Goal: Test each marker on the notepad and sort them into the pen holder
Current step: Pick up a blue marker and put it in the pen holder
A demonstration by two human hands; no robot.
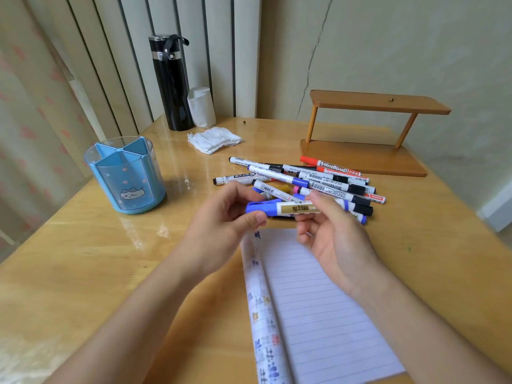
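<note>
Both hands hold one blue marker level above the top of the lined notepad. My left hand pinches its blue cap end between thumb and fingers. My right hand grips the white barrel with the gold label. A small blue scribble shows at the notepad's top left corner. Behind the hands lies a pile of markers, among them a red whiteboard marker. The blue pen holder, with several compartments and nothing visible inside, stands at the left.
A black flask and a white paper roll stand at the table's back edge. A folded tissue lies in front of them. A wooden shelf stand sits at the back right against the wall.
</note>
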